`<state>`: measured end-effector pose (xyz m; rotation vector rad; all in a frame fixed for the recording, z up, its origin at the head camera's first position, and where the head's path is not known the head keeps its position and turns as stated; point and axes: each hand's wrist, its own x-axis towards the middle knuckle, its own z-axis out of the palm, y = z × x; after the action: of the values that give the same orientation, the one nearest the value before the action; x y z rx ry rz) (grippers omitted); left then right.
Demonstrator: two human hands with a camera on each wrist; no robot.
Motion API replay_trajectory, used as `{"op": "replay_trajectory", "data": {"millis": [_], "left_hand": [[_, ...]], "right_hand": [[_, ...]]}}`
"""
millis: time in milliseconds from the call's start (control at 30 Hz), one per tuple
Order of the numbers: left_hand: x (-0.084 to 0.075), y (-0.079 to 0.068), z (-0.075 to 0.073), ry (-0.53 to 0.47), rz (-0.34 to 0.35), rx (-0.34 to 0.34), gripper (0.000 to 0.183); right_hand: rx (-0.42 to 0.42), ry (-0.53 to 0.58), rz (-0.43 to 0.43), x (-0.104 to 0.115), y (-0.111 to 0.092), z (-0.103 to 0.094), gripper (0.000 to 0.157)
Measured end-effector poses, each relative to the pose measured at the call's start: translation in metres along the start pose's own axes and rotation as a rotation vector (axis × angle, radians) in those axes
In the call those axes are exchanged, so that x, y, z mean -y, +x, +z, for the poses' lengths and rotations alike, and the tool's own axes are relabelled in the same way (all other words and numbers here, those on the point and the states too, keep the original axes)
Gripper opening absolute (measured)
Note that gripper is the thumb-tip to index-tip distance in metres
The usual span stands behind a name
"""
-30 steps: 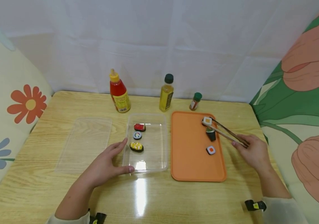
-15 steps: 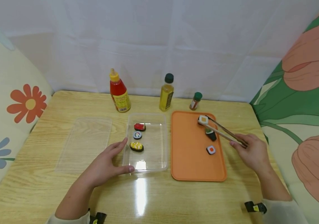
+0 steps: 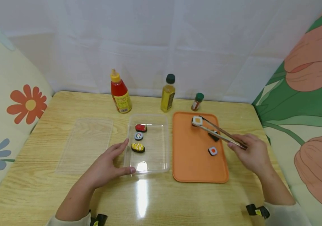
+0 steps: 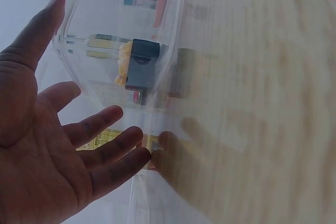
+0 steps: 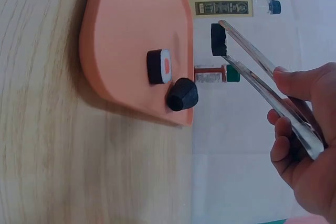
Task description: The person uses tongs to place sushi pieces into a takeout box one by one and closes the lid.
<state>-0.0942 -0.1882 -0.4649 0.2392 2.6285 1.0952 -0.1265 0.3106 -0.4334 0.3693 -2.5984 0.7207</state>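
My right hand (image 3: 252,153) grips metal tongs (image 5: 257,87), whose tips pinch a square sushi roll (image 3: 197,120) with a yellow-orange centre. In the right wrist view the roll hangs lifted above the orange tray (image 3: 192,163). A dark cone-shaped hand roll (image 5: 182,95) and a red-centred sushi roll (image 5: 159,66) lie on the tray. My left hand (image 3: 104,168) is spread along the left side of a clear plastic container (image 3: 156,147), thumb at its front corner. Inside the container sit a red-topped sushi (image 3: 141,128), a round roll (image 3: 138,136) and a yellow-topped sushi (image 3: 137,148).
A clear lid (image 3: 84,146) lies left of the container. Along the back stand a red sauce bottle (image 3: 120,97), an oil bottle (image 3: 168,95) and a small green-capped jar (image 3: 197,103). A white cloth (image 3: 149,47) hangs behind the table.
The tongs and the yellow-orange-centred roll have moved left over the tray, away from above the cone-shaped hand roll. My left hand has stayed in place.
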Motion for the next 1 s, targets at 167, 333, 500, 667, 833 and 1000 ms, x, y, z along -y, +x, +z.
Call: {"op": "replay_trajectory", "data": {"millis": [167,333,500,667,833,1000], "left_hand": [[0.0,0.0,0.0,-0.001,-0.003,0.002,0.111],[0.0,0.0,0.0,0.0,-0.004,0.003,0.111],[0.0,0.0,0.0,0.003,0.001,-0.003,0.111],[0.001,0.0,0.001,0.003,0.003,-0.007,0.111],[0.001,0.0,0.001,-0.002,0.004,-0.006,0.111],[0.001,0.0,0.0,-0.009,0.003,-0.005,0.111]], "right_hand": [[-0.003,0.023,-0.038,0.008,0.003,-0.002,0.033],[0.008,0.034,-0.059,0.016,0.006,-0.002,0.032],[0.019,0.049,-0.077,0.023,0.009,-0.002,0.033],[0.03,0.082,-0.109,0.033,0.012,-0.001,0.032],[0.06,0.116,-0.11,0.043,0.017,0.0,0.031],[0.082,0.155,-0.131,0.051,0.02,0.003,0.033]]}}
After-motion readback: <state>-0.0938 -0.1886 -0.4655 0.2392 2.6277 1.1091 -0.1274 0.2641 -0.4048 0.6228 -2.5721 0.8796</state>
